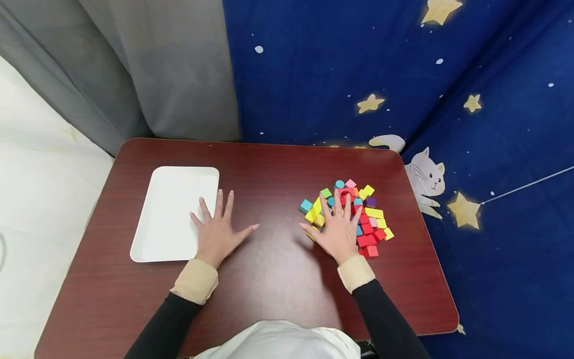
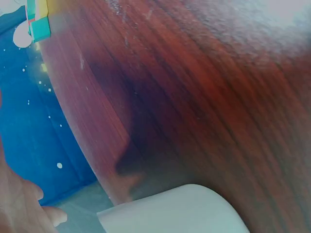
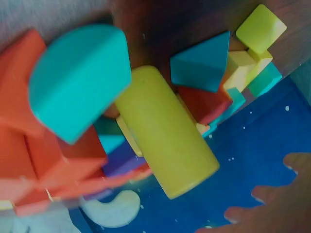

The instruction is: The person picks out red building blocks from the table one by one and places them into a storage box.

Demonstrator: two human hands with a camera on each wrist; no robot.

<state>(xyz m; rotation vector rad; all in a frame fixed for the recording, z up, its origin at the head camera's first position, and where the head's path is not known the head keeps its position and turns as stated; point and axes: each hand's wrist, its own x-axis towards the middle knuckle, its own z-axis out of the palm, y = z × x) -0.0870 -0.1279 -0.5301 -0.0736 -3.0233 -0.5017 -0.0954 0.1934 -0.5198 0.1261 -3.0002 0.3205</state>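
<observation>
My left hand [image 1: 217, 234] is spread flat over the right edge of a white tray [image 1: 172, 214], holding nothing. Its fingertips [image 2: 54, 215] show at the lower left of the left wrist view, with the tray's corner beside them. The right hand [image 1: 341, 234], fingers spread, is over the left part of a pile of coloured building blocks [image 1: 371, 227]. In the right wrist view, a yellow cylinder block [image 3: 167, 133] lies in the middle, with a rounded teal block [image 3: 80, 80] to its left. That hand's fingers [image 3: 272, 194] are straight at the lower right, apart from these blocks.
The brown wooden table [image 1: 269, 279] has rounded corners. A blue curtain [image 1: 314, 75] with stars and a cat hangs behind it, beside a grey curtain [image 1: 179, 65]. White fabric [image 1: 40, 209] hangs at the left.
</observation>
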